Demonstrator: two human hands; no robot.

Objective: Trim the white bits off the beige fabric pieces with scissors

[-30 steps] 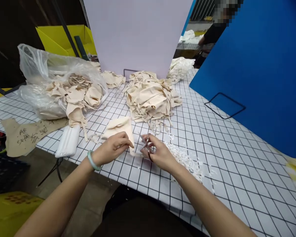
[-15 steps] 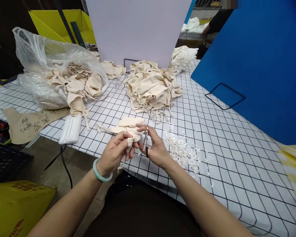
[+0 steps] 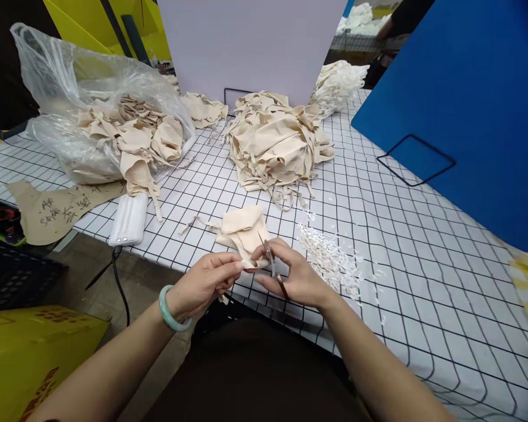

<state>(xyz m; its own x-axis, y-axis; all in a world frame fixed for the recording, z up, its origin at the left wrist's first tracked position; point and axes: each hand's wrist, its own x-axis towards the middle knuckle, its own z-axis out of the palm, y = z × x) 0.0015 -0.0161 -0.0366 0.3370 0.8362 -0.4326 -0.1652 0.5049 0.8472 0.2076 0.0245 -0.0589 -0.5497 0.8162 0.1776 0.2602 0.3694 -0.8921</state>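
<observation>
Near the table's front edge, my left hand (image 3: 206, 280) pinches the lower edge of a beige fabric garment piece (image 3: 244, 225) between thumb and fingers. A thin strap from it trails left over the checked cloth. My right hand (image 3: 297, 274) is closed around small scissors (image 3: 270, 258), their blades pointing up and away beside the fabric. Its fingertips also come close to the fabric's edge; whether they touch it is hard to see. Small white snippets (image 3: 332, 258) lie scattered to the right of my right hand.
A heap of beige garments (image 3: 275, 140) lies behind. At left sit a clear plastic bag (image 3: 70, 76) of beige pieces, a white power bank (image 3: 129, 218) with a cable, and a marked pattern piece (image 3: 61, 208). Lilac (image 3: 246, 47) and blue panels (image 3: 466, 117) stand on the checked table (image 3: 422, 281).
The fabric now lies flatter and more spread before my hands. My right hand has shifted slightly right and down, with the scissor blades tilted further up-left. The whole view has shifted slightly.
</observation>
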